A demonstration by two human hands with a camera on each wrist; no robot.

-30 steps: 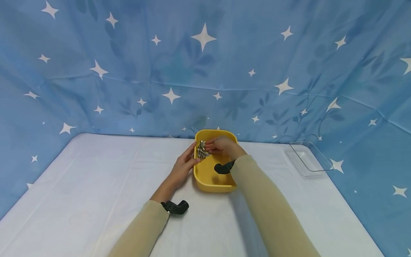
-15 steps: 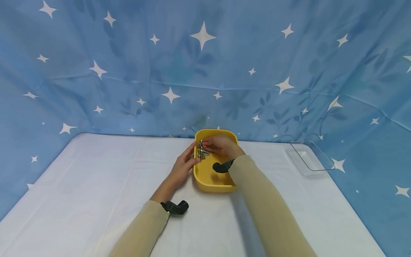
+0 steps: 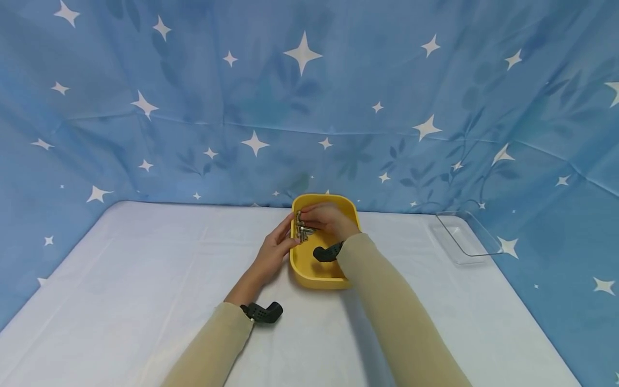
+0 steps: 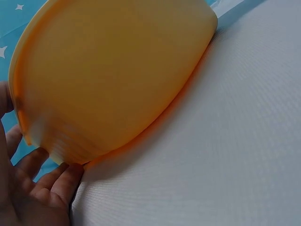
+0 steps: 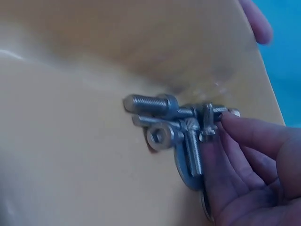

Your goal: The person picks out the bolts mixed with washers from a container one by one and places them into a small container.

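A yellow plastic bin [image 3: 319, 271] stands on the white table near the back. My left hand [image 3: 275, 251] grips its left wall, fingers [image 4: 44, 181] against the outside of the bin [image 4: 117, 75] and a thumb tip [image 5: 256, 21] over the rim. My right hand [image 3: 330, 219] reaches inside the bin. Its fingertips [image 5: 240, 141] pinch a clump of silver bolts and washers [image 5: 171, 125] against the bin's inner left wall [image 5: 94, 155]. In the head view the clump [image 3: 302, 228] shows just left of that hand.
A clear plastic tray [image 3: 463, 240] lies at the table's back right corner. Blue star-patterned cloth [image 3: 309, 107] hangs behind and to both sides. White cloth [image 3: 145, 269] covers the table. Black wrist cameras [image 3: 263, 312] sit on both sleeves.
My right hand has shifted a little left and toward the back of the bin, and the clump of bolts has turned under its fingers. The left hand stays on the bin's wall.
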